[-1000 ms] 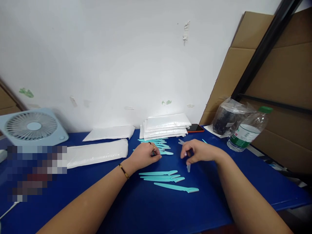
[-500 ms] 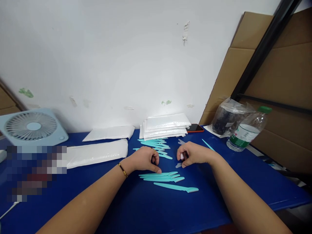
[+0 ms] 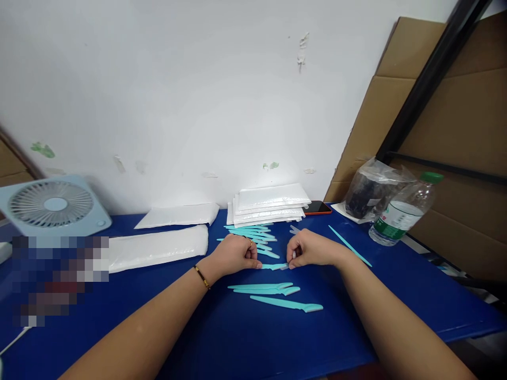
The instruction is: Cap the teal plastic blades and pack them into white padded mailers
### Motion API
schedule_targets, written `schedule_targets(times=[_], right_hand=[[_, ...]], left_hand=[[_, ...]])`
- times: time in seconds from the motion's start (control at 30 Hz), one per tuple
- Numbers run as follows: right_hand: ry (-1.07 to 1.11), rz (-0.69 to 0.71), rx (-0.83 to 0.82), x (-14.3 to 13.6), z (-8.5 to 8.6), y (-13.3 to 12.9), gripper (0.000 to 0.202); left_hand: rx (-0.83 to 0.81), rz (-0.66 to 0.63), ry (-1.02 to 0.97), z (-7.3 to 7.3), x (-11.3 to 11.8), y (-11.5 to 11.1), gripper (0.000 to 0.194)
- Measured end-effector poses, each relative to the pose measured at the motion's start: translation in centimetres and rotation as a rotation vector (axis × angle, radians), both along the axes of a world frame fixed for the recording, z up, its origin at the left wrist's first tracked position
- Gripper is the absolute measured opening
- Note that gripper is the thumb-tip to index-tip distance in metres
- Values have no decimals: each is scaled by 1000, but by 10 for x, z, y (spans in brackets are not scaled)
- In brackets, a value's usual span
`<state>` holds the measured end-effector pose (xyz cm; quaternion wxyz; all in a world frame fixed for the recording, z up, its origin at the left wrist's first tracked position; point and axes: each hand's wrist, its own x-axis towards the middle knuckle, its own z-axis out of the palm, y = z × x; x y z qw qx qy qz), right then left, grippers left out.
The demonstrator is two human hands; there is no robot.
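Note:
Between thumb and fingers, my left hand [image 3: 237, 255] pinches a turquoise eyebrow razor [image 3: 270, 266] by its handle, its head pointing right. My right hand [image 3: 311, 249] is closed on a small translucent cap [image 3: 284, 267] that meets the razor's head; how far it covers the blade is too small to tell. Nearer to me lie several turquoise razors [image 3: 275, 303], heads to the right. Behind my left hand is a pile of similar razors [image 3: 253, 231]. More clear caps [image 3: 294, 230] lie just beyond my right hand.
White padded packets [image 3: 269, 198] are stacked by the wall, with a phone [image 3: 317, 207] beside them. Two more packets [image 3: 162, 247] lie left. A fan [image 3: 55, 206] stands far left. At right are a lone razor [image 3: 350, 246], a bagged dark object [image 3: 362, 195] and a bottle [image 3: 400, 214].
My left hand has picked up one razor from the near group and raised it slightly. My right hand has brought a clear cap to its head.

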<state>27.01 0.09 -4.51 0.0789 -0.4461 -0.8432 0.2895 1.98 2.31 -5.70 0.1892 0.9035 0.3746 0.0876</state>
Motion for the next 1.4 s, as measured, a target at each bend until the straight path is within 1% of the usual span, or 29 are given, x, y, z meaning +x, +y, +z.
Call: schedule_targets(times=[0.1, 0.2, 0.27, 0.33, 0.37, 0.4, 0.43, 0.5, 0.57, 0.63, 0.67, 0.73, 0.83, 0.97, 1.07, 1.13, 1.27, 1.4], right_hand=[[34, -7, 83, -14, -7, 2, 15], [71, -68, 181, -19, -12, 6, 13], [96, -156, 249, -11, -11, 11, 13], [103, -306, 349, 4, -8, 16, 15], [91, -393, 408, 13, -6, 18, 16], [64, -466, 450, 21, -4, 20, 16], [28, -509, 459, 28, -4, 23, 16], [-48, -536, 430, 36, -6, 26, 17], [-97, -519, 404, 37, -11, 30, 17], [-119, -494, 422, 33, -17, 32, 17], [-124, -477, 433, 31, -19, 32, 16], [-124, -432, 431, 27, -20, 32, 14], [-91, -349, 346, 23, -16, 27, 13], [6, -173, 145, 20, -9, 19, 16], [68, -76, 74, 18, -8, 17, 21], [97, -29, 46, 17, -8, 16, 24], [122, 24, 10, 12, -7, 13, 24], [150, 12, 38, -4, -11, 10, 22]], left_hand=[[92, 36, 2, -4, 1, 6, 31], [206, 113, -4, -7, 2, 10, 30], [278, 171, -31, -6, 2, 8, 28], [304, 197, -87, -3, 3, 3, 27], [275, 181, -120, 0, 3, 0, 27], [211, 138, -148, 3, 4, -3, 27], [119, 75, -164, 5, 4, -7, 28], [-78, -71, -157, 9, 5, -12, 30], [-193, -181, -111, 9, 5, -14, 32], [-201, -205, -71, 6, 6, -13, 29], [-171, -189, -60, 4, 6, -12, 27], [-61, -118, -54, 0, 7, -9, 21], [87, -44, -58, -4, 6, -5, 21], [78, -41, -48, -4, 5, -4, 25], [66, -34, -39, -5, 5, -3, 18], [71, -30, -35, -6, 6, -2, 17], [105, -33, -35, -7, 7, -2, 17], [114, -19, -45, -10, 8, -1, 15]])
